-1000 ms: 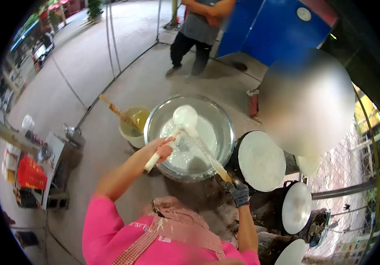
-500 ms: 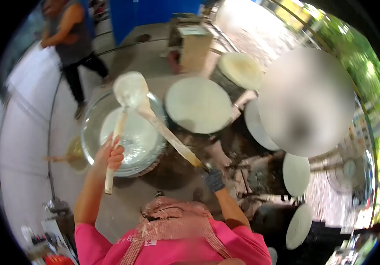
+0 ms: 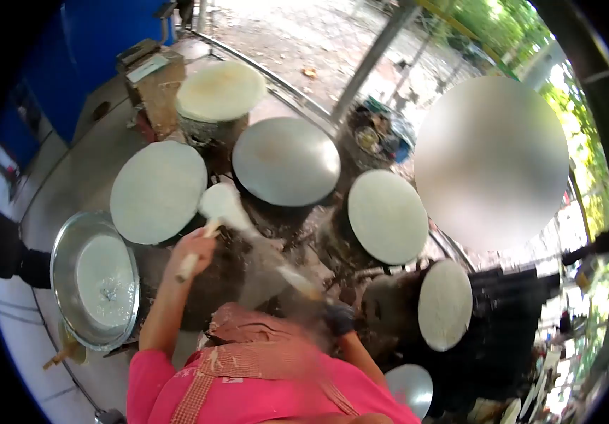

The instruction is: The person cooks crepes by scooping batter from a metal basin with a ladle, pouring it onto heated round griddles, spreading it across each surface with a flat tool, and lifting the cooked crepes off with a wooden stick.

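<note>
My bare left hand (image 3: 195, 252) is closed round the pale handle of a ladle (image 3: 187, 267), held left of centre before my chest. A dark glove covers my right hand (image 3: 340, 318), which grips a long-handled paddle (image 3: 301, 283). The paddle slants up to the left. At its far end a white-coated head overlaps the ladle's end, so their outlines are hard to separate. Close beyond them lies a round griddle covered with a pale batter sheet (image 3: 157, 192). A bare grey griddle (image 3: 287, 161) stands behind the white head.
A metal basin (image 3: 55, 265) of white batter stands at left. More pale sheets cover griddles at the back (image 3: 221, 90), right (image 3: 388, 217) and lower right (image 3: 445, 305). Another bare griddle (image 3: 410, 390) is near my right elbow. A post (image 3: 371, 60) rises behind.
My view has turned right, so the basin now sits farther left and the bare griddle shows fully. Both hands have moved with their tools from over the basin toward the griddles.
</note>
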`<state>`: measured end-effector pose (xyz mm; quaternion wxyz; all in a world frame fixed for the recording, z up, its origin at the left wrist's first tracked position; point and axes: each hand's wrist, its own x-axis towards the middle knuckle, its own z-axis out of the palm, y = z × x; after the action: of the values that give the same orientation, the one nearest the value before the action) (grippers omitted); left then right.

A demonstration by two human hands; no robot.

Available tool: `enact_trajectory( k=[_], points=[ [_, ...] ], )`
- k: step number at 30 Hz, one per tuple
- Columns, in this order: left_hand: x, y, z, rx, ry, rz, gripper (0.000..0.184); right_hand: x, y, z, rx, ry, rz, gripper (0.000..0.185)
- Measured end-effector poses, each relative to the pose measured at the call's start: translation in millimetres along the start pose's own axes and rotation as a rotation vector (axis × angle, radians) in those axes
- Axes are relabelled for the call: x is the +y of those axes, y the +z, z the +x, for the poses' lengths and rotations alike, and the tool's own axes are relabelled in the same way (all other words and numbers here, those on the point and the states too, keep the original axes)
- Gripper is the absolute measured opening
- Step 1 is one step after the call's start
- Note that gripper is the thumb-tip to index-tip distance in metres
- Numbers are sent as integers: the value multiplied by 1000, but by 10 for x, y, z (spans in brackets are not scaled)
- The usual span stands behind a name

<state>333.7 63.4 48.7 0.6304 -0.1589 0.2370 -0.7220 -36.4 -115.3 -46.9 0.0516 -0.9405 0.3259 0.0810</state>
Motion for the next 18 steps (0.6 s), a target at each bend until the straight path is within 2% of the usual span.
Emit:
enact_trajectory(
  k=[1, 4, 6, 7, 8, 9, 11, 12, 15, 17, 18],
  points=[
    [29, 75, 236, 33, -12, 89, 32, 211, -232, 96, -112, 77, 74, 43],
    [351, 357, 923, 265, -18, 438, 24, 785, 122, 546, 167, 461, 184, 39],
    [470, 564, 1386, 419, 296, 889, 16, 646, -610, 800, 397, 395, 503, 33],
    [506, 673, 1625, 501, 378, 1128, 14, 615, -741, 963, 513, 292, 625, 29],
    [550, 749, 1849, 586, 461, 1366, 13, 578, -795, 1161, 546, 181, 526, 30],
    [661, 733, 2073, 560, 525, 1472, 27, 510, -823, 1346, 573, 82, 425, 31],
    [840, 566, 2471, 567, 616, 1651, 41, 289, -793, 1806, 470, 100, 471, 32],
    [971, 484, 2684, 564, 659, 1735, 47, 215, -717, 2092, 340, 203, 616, 33],
    [1780, -35, 3219, 813, 835, 1855, 60, 320, -336, 2460, 298, 142, 54, 18],
    [1906, 35, 3147, 960, 962, 2262, 60, 343, -726, 2371, 487, -20, 298, 20],
    [1946, 79, 3051, 1045, 1025, 2464, 60, 246, -900, 2354, 480, 46, 509, 21]
  ],
)
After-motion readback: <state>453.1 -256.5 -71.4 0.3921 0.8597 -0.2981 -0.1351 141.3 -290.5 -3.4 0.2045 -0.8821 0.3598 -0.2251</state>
